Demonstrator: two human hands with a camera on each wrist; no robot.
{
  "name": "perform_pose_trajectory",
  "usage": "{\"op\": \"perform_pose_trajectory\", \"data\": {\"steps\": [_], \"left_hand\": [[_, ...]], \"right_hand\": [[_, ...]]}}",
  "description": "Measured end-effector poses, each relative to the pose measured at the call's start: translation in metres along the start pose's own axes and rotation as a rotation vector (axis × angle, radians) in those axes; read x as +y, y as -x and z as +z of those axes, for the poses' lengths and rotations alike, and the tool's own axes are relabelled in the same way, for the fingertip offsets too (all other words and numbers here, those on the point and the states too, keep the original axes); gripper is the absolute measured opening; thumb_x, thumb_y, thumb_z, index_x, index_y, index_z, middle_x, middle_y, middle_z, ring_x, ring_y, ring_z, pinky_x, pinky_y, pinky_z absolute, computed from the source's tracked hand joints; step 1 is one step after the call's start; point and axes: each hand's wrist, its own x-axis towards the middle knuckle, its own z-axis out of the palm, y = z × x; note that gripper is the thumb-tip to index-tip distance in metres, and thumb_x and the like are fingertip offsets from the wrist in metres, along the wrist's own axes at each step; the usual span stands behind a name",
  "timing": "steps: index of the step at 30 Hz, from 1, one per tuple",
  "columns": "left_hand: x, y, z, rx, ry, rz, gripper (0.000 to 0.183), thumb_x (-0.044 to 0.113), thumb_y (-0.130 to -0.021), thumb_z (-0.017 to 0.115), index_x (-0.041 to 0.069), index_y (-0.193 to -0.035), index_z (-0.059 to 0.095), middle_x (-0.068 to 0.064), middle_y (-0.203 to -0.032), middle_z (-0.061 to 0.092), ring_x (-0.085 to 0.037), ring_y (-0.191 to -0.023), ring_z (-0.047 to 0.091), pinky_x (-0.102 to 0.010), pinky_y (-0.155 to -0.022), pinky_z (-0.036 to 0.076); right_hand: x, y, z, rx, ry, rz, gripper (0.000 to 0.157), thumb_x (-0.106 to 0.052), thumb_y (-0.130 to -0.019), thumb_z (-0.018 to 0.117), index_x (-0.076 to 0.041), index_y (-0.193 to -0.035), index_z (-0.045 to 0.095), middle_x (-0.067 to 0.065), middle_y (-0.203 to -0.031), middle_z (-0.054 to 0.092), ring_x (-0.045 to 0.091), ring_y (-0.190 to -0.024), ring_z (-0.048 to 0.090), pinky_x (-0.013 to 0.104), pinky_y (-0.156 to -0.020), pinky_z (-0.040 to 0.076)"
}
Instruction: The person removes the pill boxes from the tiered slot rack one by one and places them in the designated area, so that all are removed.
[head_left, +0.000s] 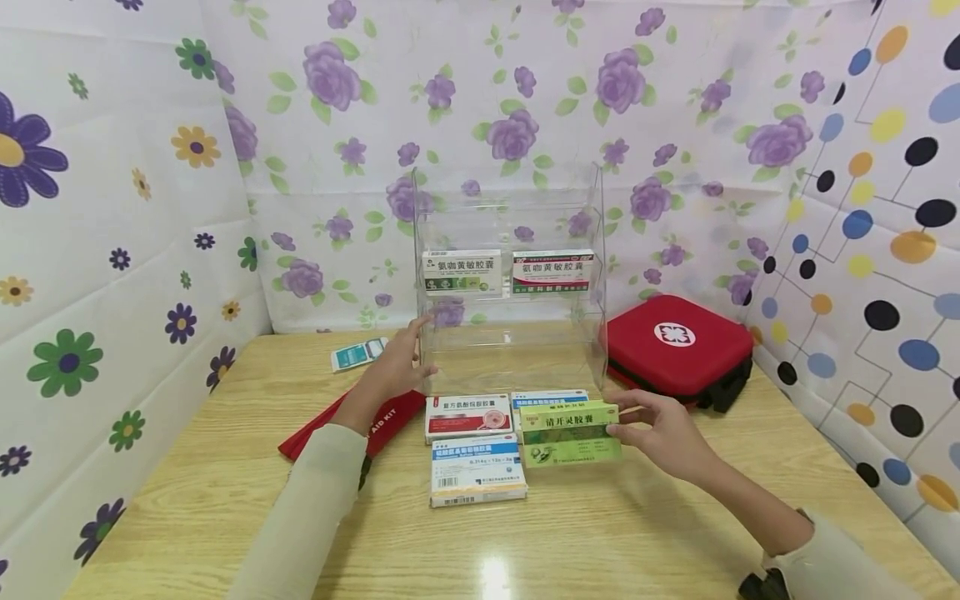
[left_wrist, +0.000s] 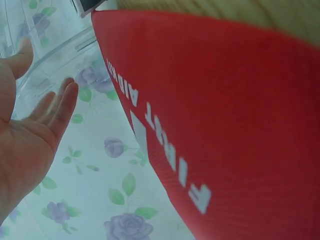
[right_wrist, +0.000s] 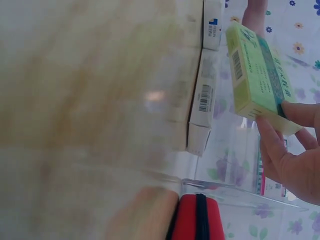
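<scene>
My right hand (head_left: 660,433) pinches a green medicine box (head_left: 572,446) by its right end, thumb in front. In the right wrist view the green box (right_wrist: 260,70) is raised off the table. My left hand (head_left: 393,362) is at the left side of a clear acrylic display rack (head_left: 510,358), fingers spread; whether they touch it I cannot tell. On the rack's tiers stand a white-green box (head_left: 462,273) and a red-white box (head_left: 552,273). Before the rack lie a red-white box (head_left: 468,417), a blue-white box (head_left: 477,475) and another blue-white box (head_left: 540,398), partly hidden behind the green one.
Beneath my left forearm lies a flat red first aid pouch (head_left: 397,421), large in the left wrist view. A small teal-white packet (head_left: 358,356) is behind it. A red hard case (head_left: 675,346) sits right of the rack. Patterned cloth walls enclose the wooden table (head_left: 600,542).
</scene>
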Motion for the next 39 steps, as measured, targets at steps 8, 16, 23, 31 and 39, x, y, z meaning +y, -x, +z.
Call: {"op": "perform_pose_trajectory", "data": {"steps": [8,16,23,31,39], "left_hand": [[0.001,0.001,-0.002,0.001,-0.003,0.024,0.087,0.015,-0.092,0.072,0.019,-0.158,0.016,-0.024,-0.148,0.038,-0.031,-0.098,0.066,-0.041,-0.075,0.057],[-0.002,0.003,0.001,0.005,-0.056,0.019,0.088,0.023,-0.092,0.073,0.024,-0.158,0.015,-0.025,-0.145,0.042,-0.03,-0.092,0.067,-0.049,-0.085,0.054],[-0.005,0.002,0.004,-0.007,-0.019,0.033,0.087,0.017,-0.092,0.073,0.024,-0.157,0.015,-0.028,-0.139,0.05,-0.037,-0.102,0.066,-0.053,-0.091,0.052],[-0.001,0.004,0.004,-0.003,0.012,0.021,0.085,0.013,-0.092,0.072,0.022,-0.156,0.016,-0.028,-0.142,0.047,-0.042,-0.125,0.053,-0.057,-0.1,0.044],[-0.001,0.002,0.005,-0.002,-0.011,0.0,0.087,0.017,-0.092,0.072,0.027,-0.156,0.014,-0.028,-0.143,0.047,-0.043,-0.127,0.051,-0.057,-0.103,0.042]], "right_hand": [[0.004,0.005,-0.003,-0.088,-0.12,0.129,0.044,-0.002,-0.087,0.074,0.005,-0.128,0.061,0.023,-0.116,0.061,0.031,-0.097,0.067,0.039,-0.072,0.06],[0.011,0.0,-0.003,-0.176,-0.18,0.23,0.048,-0.005,-0.09,0.072,0.008,-0.132,0.055,0.025,-0.114,0.057,0.028,-0.091,0.068,0.043,-0.073,0.059],[0.016,0.001,0.0,-0.219,-0.123,0.227,0.048,-0.01,-0.092,0.07,0.003,-0.135,0.053,0.027,-0.12,0.056,0.025,-0.085,0.068,0.04,-0.065,0.06],[0.017,0.002,-0.001,-0.27,-0.138,0.245,0.072,-0.018,-0.085,0.08,0.003,-0.143,0.042,0.028,-0.127,0.049,0.029,-0.092,0.068,0.042,-0.067,0.06],[0.013,0.001,-0.002,-0.362,-0.132,0.297,0.092,-0.014,-0.075,0.087,0.002,-0.147,0.033,0.028,-0.137,0.043,0.03,-0.097,0.064,0.04,-0.075,0.057]]}}
